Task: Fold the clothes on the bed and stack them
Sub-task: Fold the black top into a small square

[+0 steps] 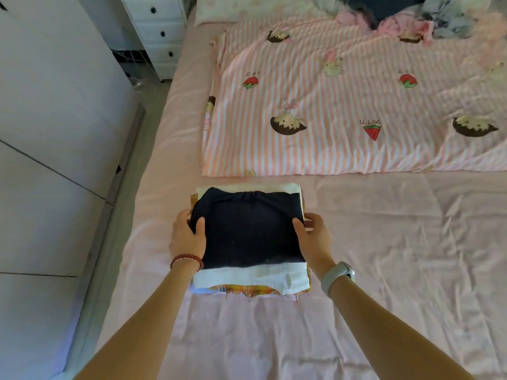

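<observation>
On top of the stack (251, 281), near the left edge of the bed (384, 256): folded dark navy garment (247, 231), lying flat, gathered band along its far edge. Gripped at both sides. Left hand (188, 237) at the garment's left edge, thumb curled over the top, remaining fingers hidden behind the fabric. Right hand (312, 237) at the garment's right edge, thumb on top, fingers curled down around the side. Whether the fingers reach lower layers: cannot tell.

Directly beneath the garment: white folded piece (252, 278), protruding toward the near side. Beneath that: orange patterned piece (247, 289), only its near and left edges visible. At the stack's far edge: strip of cream fabric (247, 186) showing.

On the left wrist: red bead bracelet (186, 261). On the right wrist: pale grey watch (337, 278).

Beyond the stack: pink-and-white striped cartoon-print cover (343, 105), spread flat, its near hem just short of the stack. Farther beyond, at the far right: heap of unfolded clothes (411, 20) in pink, grey and dark tones. Left of the cover's far end: pillow (219, 9). Left of the bed, well away from the stack: white drawer unit (156, 31) with dark knobs, and white cabinet panels (55, 133).
</observation>
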A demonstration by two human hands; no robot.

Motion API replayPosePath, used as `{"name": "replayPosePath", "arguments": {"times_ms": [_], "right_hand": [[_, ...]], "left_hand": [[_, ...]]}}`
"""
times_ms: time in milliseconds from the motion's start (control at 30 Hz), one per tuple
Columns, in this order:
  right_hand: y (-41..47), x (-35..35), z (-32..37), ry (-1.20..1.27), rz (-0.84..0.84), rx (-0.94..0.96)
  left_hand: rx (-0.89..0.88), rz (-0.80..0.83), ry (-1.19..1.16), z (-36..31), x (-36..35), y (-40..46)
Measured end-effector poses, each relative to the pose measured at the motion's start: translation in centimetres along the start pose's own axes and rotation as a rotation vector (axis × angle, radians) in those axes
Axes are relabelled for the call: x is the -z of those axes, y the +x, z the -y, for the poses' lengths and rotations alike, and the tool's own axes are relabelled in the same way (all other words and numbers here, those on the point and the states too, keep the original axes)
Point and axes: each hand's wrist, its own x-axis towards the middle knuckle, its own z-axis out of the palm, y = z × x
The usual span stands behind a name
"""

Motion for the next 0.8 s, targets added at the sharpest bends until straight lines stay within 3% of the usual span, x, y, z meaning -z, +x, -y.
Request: {"name": "replayPosePath", "arguments": {"times_ms": [67, 133, 200, 233, 367, 500, 567, 800], "right_hand": [[-0.7, -0.1, -0.3, -0.111, -0.186, 0.192], [-1.7, -0.5, -0.2, -0.341, -0.343, 0.582], [-1.8, -1.5, -0.1, -0.551, -0.316, 0.86], [-1.6, -2.0, 0.0, -0.658, -0.272, 0.9], [-0.5, -3.0, -0.7, -0.954, -0.021, 0.71], [0.1, -2.5, -0.8, -1.068, 0.133, 0.586], [-0.4, -1.9, 0.5, -1.008, 0.131, 0.572], [-8.4, 5.1, 4.3, -0.697, 0.014, 0.573]], "left_hand": [[-0.159, -0.175, 0.219, 0.0, -0.5, -0.3], [-0.46, -0.289, 0.357, -0.2, -1.1, -0.9], [-0.694, -0.252, 0.452, -0.5, -2.1, -1.3], [-0.749, -0.189, 0.514, -0.5, -2.6, -1.3], [-0.662, 0.172, 0.767, 0.1, -4.1, -1.2], [-0.579, 0.308, 0.9, -0.2, -4.1, -0.4], [-0.58, 0.314, 0.871, -2.0, -2.7, -0.9], [-0.644, 0.071, 0.59, -5.9, 4.8, -9.3]]}}
